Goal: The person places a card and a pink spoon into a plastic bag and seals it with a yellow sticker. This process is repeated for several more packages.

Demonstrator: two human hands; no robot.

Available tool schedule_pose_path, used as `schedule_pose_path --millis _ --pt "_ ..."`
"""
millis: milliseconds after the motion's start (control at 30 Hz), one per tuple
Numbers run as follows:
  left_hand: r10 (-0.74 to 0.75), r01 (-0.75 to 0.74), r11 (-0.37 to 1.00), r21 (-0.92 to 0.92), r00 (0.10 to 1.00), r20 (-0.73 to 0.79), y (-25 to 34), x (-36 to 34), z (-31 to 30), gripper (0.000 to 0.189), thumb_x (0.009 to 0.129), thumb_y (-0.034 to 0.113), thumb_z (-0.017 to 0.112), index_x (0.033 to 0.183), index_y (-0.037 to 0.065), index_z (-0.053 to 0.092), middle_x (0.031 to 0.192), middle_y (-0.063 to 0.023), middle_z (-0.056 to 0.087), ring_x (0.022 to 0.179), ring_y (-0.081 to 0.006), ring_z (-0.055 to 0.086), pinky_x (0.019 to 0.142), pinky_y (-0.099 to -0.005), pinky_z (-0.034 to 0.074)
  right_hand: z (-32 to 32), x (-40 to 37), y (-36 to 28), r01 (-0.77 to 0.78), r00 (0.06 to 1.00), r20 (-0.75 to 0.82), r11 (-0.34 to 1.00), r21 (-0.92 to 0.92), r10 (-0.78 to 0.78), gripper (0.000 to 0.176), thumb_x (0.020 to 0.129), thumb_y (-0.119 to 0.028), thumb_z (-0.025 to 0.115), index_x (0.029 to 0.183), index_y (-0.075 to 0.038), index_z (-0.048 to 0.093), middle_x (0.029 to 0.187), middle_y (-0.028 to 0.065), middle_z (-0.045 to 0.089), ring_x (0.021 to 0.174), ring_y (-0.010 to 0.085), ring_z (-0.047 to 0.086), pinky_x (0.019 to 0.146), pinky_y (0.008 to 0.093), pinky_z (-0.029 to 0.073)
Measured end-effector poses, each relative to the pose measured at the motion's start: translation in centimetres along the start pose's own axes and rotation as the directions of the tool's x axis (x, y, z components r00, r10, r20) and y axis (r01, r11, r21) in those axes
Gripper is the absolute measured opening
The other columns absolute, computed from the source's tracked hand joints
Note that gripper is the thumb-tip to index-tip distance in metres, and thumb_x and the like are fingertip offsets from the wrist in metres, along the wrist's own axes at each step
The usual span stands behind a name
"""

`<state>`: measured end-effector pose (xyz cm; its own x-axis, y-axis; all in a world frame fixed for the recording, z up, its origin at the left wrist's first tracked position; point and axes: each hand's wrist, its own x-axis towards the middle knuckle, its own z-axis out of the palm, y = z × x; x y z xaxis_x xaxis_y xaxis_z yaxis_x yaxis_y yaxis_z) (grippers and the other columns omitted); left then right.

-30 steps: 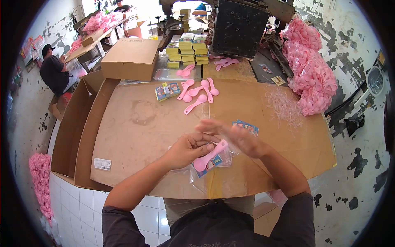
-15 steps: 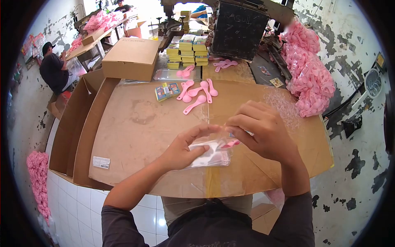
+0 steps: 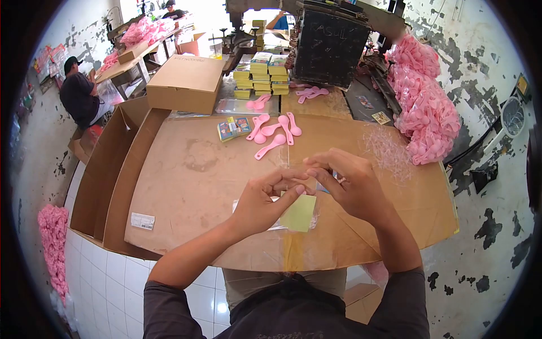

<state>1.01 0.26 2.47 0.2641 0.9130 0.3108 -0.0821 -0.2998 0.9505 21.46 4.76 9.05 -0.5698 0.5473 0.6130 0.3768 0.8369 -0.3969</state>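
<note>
At the table's middle, my left hand pinches a pale yellow-green card near its top edge, with the thumb in front. Beside it my right hand has its thumb and fingers closed together; a small bluish piece shows behind them, too hidden to name. Clear plastic bags lie under my left hand, partly covered. Beyond the hands lie several pink spoons and a banded stack of printed cards.
A cardboard box stands at the back left, near stacks of cards. Bagged pink spoons are heaped at the right, beside clear plastic scraps. A seated person is at the far left.
The yellow-green card now shows below my left thumb. The pink spoon that was between my hands is no longer visible. The whole view has shifted slightly.
</note>
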Motion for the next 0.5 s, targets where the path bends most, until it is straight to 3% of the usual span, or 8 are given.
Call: schedule_pose_path --millis 67,167,267,367,467,500 --pt "0.009 -0.010 0.999 -0.040 1.000 -0.030 -0.5 0.1 0.1 0.030 0.102 0.005 0.064 0.131 -0.001 0.062 0.108 -0.0121 0.076 0.100 -0.0124 0.072 0.086 -0.0259 0.058 0.4 -0.1 0.0 0.012 0.998 -0.057 1.000 -0.011 -0.013 0.013 0.090 -0.009 0.074 0.101 -0.006 0.069 0.091 0.0104 0.067 0.078 0.0290 0.067 0.066 0.0391 0.052" --pt "-0.139 0.141 0.989 0.032 0.988 -0.063 0.7 0.0 -0.2 0.031 0.101 0.005 0.065 0.131 -0.001 0.062 0.103 -0.0110 0.077 0.095 -0.0093 0.071 0.079 -0.0240 0.057 0.7 -0.3 0.6 0.177 0.960 -0.190 0.972 -0.154 -0.205 0.018 0.086 -0.009 0.076 0.102 -0.008 0.068 0.102 0.0076 0.066 0.094 0.0269 0.067 0.078 0.0391 0.051" --pt "-0.108 0.103 0.994 -0.046 0.987 -0.122 -0.1 0.2 0.2 0.030 0.101 0.005 0.066 0.130 0.000 0.063 0.099 -0.0093 0.078 0.088 -0.0062 0.068 0.072 -0.0216 0.053 0.3 -0.1 -0.8 0.282 0.945 -0.058 0.894 -0.348 -0.321 0.020 0.082 -0.010 0.076 0.100 -0.009 0.067 0.108 0.0059 0.064 0.106 0.0253 0.064 0.089 0.0386 0.047" --pt "-0.009 0.022 0.992 0.122 0.994 -0.107 -1.1 -0.1 0.2 0.027 0.099 0.005 0.067 0.125 -0.002 0.064 0.095 -0.0089 0.078 0.084 -0.0055 0.068 0.068 -0.0230 0.053 1.3 -0.1 -0.7 0.297 0.937 -0.035 0.843 -0.449 -0.349 0.021 0.080 -0.015 0.075 0.098 -0.007 0.067 0.108 0.0051 0.064 0.108 0.0234 0.063 0.093 0.0370 0.044" --pt "0.049 -0.017 0.932 0.362 0.996 -0.078 -0.6 -0.2 0.4 0.042 0.093 0.010 0.072 0.132 -0.003 0.061 0.093 -0.0118 0.079 0.063 -0.0112 0.067 0.059 -0.0265 0.051 1.9 -0.2 -0.1 0.348 0.917 0.026 0.769 -0.536 -0.397 0.020 0.080 -0.017 0.073 0.096 -0.006 0.068 0.109 0.0062 0.065 0.111 0.0238 0.062 0.091 0.0374 0.045" --pt "0.085 -0.051 0.911 0.410 0.994 -0.066 -0.7 -0.2 0.4 0.042 0.093 0.010 0.072 0.131 -0.003 0.061 0.092 -0.0131 0.079 0.063 -0.0151 0.069 0.059 -0.0287 0.052 2.2 -0.3 0.1 0.365 0.909 0.045 0.742 -0.562 -0.414 0.019 0.080 -0.018 0.072 0.094 -0.006 0.068 0.108 0.0063 0.064 0.110 0.0236 0.062 0.091 0.0376 0.045"
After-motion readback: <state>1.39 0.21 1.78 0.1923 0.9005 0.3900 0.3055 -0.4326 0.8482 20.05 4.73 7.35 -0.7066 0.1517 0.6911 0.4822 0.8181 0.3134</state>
